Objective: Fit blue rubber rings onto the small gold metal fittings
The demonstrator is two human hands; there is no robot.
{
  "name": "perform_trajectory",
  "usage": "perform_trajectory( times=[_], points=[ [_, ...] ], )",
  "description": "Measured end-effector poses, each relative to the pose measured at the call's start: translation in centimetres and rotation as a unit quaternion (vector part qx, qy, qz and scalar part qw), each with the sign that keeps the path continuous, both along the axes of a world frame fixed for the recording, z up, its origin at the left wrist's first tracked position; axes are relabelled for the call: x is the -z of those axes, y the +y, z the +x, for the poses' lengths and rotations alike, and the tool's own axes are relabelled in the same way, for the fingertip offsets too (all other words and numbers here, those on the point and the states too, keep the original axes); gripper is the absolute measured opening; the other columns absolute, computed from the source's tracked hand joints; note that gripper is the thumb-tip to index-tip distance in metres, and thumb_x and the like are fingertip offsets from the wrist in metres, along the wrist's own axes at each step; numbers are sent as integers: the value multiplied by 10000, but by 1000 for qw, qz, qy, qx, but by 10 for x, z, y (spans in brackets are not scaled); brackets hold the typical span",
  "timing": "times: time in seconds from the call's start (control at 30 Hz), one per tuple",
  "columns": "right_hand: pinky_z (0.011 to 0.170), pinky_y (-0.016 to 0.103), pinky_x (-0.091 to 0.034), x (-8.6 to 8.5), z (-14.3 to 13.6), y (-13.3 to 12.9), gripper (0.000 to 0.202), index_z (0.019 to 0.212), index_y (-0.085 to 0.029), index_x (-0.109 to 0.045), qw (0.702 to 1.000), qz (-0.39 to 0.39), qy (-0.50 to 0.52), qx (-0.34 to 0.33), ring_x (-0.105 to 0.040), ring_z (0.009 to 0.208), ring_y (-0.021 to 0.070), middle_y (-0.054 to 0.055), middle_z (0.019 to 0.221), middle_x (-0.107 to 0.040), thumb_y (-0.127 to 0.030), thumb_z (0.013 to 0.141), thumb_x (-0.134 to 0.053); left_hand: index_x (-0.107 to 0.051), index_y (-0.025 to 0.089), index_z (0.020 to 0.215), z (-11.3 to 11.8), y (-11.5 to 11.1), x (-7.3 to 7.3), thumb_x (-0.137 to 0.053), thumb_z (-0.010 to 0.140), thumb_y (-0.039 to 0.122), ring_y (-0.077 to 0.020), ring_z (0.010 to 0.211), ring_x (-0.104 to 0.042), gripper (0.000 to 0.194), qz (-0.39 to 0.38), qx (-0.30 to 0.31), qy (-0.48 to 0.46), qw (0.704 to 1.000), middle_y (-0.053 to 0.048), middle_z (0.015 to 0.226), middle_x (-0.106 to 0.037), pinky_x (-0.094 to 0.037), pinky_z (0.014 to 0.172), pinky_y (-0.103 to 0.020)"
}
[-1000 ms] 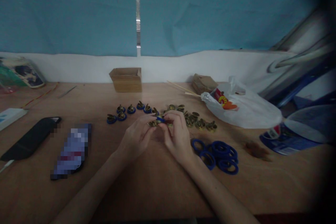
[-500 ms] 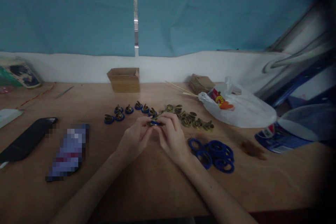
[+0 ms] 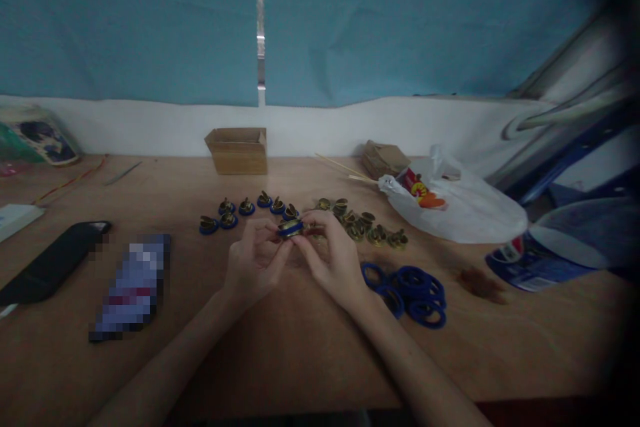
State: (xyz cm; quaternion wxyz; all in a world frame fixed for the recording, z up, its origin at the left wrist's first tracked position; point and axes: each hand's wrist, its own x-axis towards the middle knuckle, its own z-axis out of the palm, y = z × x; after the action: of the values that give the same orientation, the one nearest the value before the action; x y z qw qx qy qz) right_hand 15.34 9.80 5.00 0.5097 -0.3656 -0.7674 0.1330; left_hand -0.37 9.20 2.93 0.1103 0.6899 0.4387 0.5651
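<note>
Between the fingertips of my left hand and my right hand is a round brass-coloured metal piece with a blue ring around it. Both hands pinch it from opposite sides, a little above the table. Behind my left hand stand several brass pieces seated in blue rings. Several plain brass pieces with upright flaps lie beyond my right hand, some partly hidden by it. Loose blue rings are heaped to the right of my right wrist.
An open cardboard box stands at the wall. Farther right are a crumpled brown box, a white plastic bag and a blue tub. A black phone-like object and a blurred-out packet lie on the left.
The held piece has tilted, so more of its brass face and blue rim shows. My fingers have shifted around it and opened slightly wider.
</note>
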Motion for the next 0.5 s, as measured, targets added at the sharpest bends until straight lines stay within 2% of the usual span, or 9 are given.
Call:
perform_trajectory(
  times=[0.1, 0.2, 0.37, 0.5],
  points=[
    [761, 349, -544, 4, 0, 1, 185, 1057, -221, -484, 998, -56, 19, 0, -626, 844, 178, 61, 976, -606, -213, 888, -559, -491, 209, 959, 1, -1, 0, -678, 763, 211, -126, 631, -703, 271, 11, -14, -4, 1000, -13, 833, -706, -555, 554, -195],
    [751, 360, -541, 6, -1, 0, 151, 1017, -211, -484, 996, -83, 27, 1, -627, 819, 182, 67, 949, -609, -224, 881, -549, -498, 212, 945, 2, -1, 2, -685, 756, 227, -125, 588, -706, 267, 11, -23, 4, 1000, -4, 802, -732, -548, 509, -181],
    [714, 334, -522, 4, -1, -1, 101, 955, -212, -460, 995, -91, 30, -11, -606, 777, 170, 50, 882, -589, -209, 879, -526, -504, 208, 941, 0, -2, 3, -702, 743, 250, -127, 573, -712, 283, 25, -48, 28, 998, -9, 806, -752, -542, 483, -167],
    [684, 314, -498, 2, -2, -1, 68, 935, -212, -456, 996, -81, 26, -12, -579, 757, 160, 40, 870, -567, -200, 886, -501, -502, 199, 965, -1, -1, 5, -700, 750, 247, -129, 581, -716, 296, 31, -45, 46, 997, -8, 782, -751, -540, 486, -159]
  ],
)
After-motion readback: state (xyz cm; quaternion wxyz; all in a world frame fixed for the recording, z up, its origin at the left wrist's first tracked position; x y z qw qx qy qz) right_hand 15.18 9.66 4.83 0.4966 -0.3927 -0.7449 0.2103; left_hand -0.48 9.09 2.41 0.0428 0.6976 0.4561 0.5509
